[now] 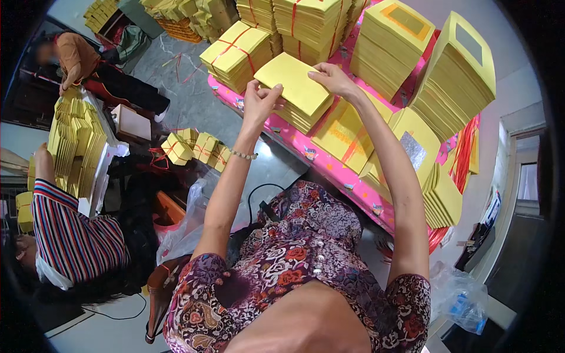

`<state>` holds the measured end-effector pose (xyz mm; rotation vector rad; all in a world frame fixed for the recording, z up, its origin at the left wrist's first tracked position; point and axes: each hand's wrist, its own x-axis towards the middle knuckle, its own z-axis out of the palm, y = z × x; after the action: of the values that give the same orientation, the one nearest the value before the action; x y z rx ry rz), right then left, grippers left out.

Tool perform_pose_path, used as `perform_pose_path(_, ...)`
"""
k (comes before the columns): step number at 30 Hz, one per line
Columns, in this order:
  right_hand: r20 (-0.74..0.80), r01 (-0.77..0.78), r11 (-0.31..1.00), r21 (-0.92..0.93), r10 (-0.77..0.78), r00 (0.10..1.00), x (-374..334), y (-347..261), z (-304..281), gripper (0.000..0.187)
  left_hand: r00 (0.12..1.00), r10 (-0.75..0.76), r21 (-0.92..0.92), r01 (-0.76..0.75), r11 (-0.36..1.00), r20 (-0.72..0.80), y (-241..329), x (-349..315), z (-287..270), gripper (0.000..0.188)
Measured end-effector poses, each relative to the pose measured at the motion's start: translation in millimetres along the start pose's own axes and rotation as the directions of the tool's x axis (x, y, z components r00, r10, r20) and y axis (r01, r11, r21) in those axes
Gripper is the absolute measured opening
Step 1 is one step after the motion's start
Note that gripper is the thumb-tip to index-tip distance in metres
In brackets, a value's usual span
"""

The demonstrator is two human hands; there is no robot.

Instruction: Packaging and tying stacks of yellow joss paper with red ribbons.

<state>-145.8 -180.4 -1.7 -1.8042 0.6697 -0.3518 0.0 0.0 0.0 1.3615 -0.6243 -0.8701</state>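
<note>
1. Your left hand [263,105] is closed on the left end of a yellow paper stack [297,82], thumb on top.
2. Your right hand [334,79] has its fingertips at the stack's far right edge; how firmly it grips, I cannot tell.
3. That stack lies near the edge of the pink-covered table [353,183], looking fairly square, with no string visible around it.
4. Just beyond it, a bundle [235,50] is already tied crosswise with red string, and taller stacks [306,26] behind also carry red ties.
5. To the right, the stack topped with an orange square [391,50] and the one topped with a grey square [456,70] show no ties, so they seem unfinished.
6. Red strands [465,154] hang unused at the table's right end.
</note>
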Motion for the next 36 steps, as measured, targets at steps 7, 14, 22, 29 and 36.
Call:
perform_pose_path(7,0.05,-0.061,0.998,0.011,0.06,0.997,3.6,25.3,8.4,0.037,0.985,0.123,0.2,-0.097,0.975,-0.122,-21.2,-3.1,-1.1,0.071)
perform_pose_path(14,0.019,0.053,0.992,-0.111,-0.051,0.999,8.1,46.4,5.9,0.044,0.983,0.16,0.143,-0.146,0.979,-0.09,-26.0,-6.0,3.8,0.072)
perform_pose_path(22,-0.111,-0.049,0.772,-0.633,-0.028,0.993,-12.7,-7.1,22.9,0.047,0.96,0.248,0.278,-0.204,0.939,-0.13,-45.5,-4.0,-8.1,0.072)
perform_pose_path(29,0.069,-0.086,0.918,-0.386,0.122,0.99,-4.7,30.5,3.7,0.063,0.947,0.021,0.036,-0.009,0.999,-0.322,-38.0,-31.5,17.8,0.093)
perform_pose_path(36,0.09,-0.038,0.928,-0.371,0.077,0.993,-3.3,32.9,8.2,0.056,0.899,-0.435,-0.306,0.399,0.864,-0.055,-32.3,-16.3,15.5,0.034)
